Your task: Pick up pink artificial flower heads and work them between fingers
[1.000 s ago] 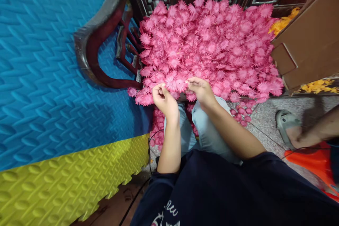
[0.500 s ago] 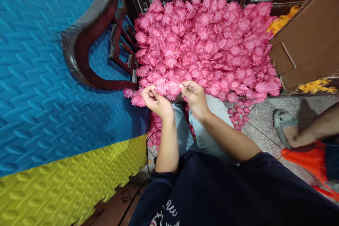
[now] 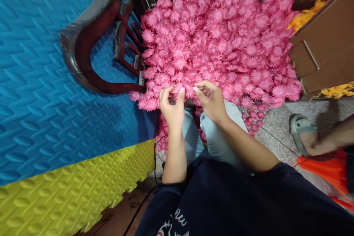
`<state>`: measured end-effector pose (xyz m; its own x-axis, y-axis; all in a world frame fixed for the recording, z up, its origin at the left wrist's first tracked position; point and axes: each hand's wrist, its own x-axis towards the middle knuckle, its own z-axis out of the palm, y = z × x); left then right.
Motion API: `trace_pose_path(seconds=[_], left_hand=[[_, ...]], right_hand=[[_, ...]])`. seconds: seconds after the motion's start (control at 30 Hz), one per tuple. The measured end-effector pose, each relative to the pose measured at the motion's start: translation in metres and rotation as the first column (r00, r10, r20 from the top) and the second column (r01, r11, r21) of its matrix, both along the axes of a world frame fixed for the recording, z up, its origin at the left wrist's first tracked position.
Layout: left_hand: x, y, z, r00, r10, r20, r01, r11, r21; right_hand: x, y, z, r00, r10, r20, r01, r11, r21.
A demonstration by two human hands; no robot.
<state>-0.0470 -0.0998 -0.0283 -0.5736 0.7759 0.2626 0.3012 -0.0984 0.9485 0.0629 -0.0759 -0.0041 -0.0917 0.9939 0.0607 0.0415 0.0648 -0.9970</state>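
Observation:
A large heap of pink artificial flowers lies in front of me, above my knees. At its near edge my left hand is closed, thumb raised and fingers curled around a pink flower. My right hand pinches at another pink flower close beside it, thumb and forefinger together. The petals are blurred, and I cannot tell whether the two flowers are joined. Both hands sit just over the heap's front rim, a short gap apart.
A dark wooden armrest curves at the left, over blue matting with a yellow strip. At the right stand a brown cardboard box and yellow flowers. Another person's sandalled foot is near an orange stool.
My left hand has moved right, closer to my right hand, and its thumb has turned upward. My right hand has shifted slightly right in the picture, as the view has moved a little.

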Motion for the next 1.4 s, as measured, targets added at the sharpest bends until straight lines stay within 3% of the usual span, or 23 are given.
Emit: trace_pose_path(seconds=[0.17,0.43,0.7,0.83,0.9,1.0,1.03,1.07,1.1,1.17,1.27,1.4], left_hand=[[0.005,0.004,-0.003,0.984,0.176,-0.013,-0.175,0.982,0.076],[0.022,0.004,-0.005,0.91,0.406,0.087,-0.415,0.897,0.152],[0.032,0.008,-0.003,0.849,0.496,0.183,-0.523,0.839,0.149],[0.033,0.01,-0.004,0.851,0.484,0.205,-0.518,0.838,0.171],[0.018,0.011,-0.007,0.831,0.515,0.209,-0.549,0.821,0.157],[-0.021,0.013,-0.019,0.691,0.668,0.277,-0.717,0.682,0.145],[-0.033,0.015,-0.025,0.723,0.654,0.222,-0.687,0.713,0.137],[-0.043,0.018,-0.031,0.777,0.612,0.15,-0.628,0.769,0.118],[-0.05,0.022,-0.037,0.828,0.552,0.096,-0.559,0.824,0.092],[-0.052,0.03,-0.049,0.892,0.447,0.063,-0.449,0.893,0.02],[-0.036,0.039,-0.056,0.962,0.268,0.06,-0.264,0.962,-0.064],[-0.011,0.03,-0.037,0.997,0.07,-0.046,-0.07,0.997,-0.01]], right_hand=[[0.003,0.004,-0.005,0.999,0.047,-0.023,-0.046,0.999,0.004],[-0.002,0.003,-0.007,0.995,0.04,-0.093,-0.039,0.999,0.011],[-0.013,-0.008,0.004,0.996,0.003,-0.092,-0.004,1.0,-0.008],[-0.015,-0.009,0.004,0.991,-0.072,-0.11,0.073,0.997,0.005],[-0.004,0.0,0.0,0.974,-0.19,-0.123,0.197,0.979,0.054],[0.024,0.023,-0.012,0.848,-0.518,-0.111,0.528,0.843,0.105],[0.032,0.03,-0.016,0.849,-0.522,-0.075,0.528,0.845,0.09],[0.037,0.036,-0.02,0.886,-0.46,-0.058,0.463,0.885,0.045],[0.039,0.04,-0.023,0.934,-0.35,-0.067,0.35,0.937,-0.026],[0.035,0.042,-0.024,0.971,-0.206,-0.126,0.195,0.977,-0.091],[0.02,0.036,-0.018,0.969,-0.158,-0.191,0.122,0.975,-0.184],[0.015,0.031,-0.011,0.973,-0.125,-0.195,0.056,0.944,-0.326]])
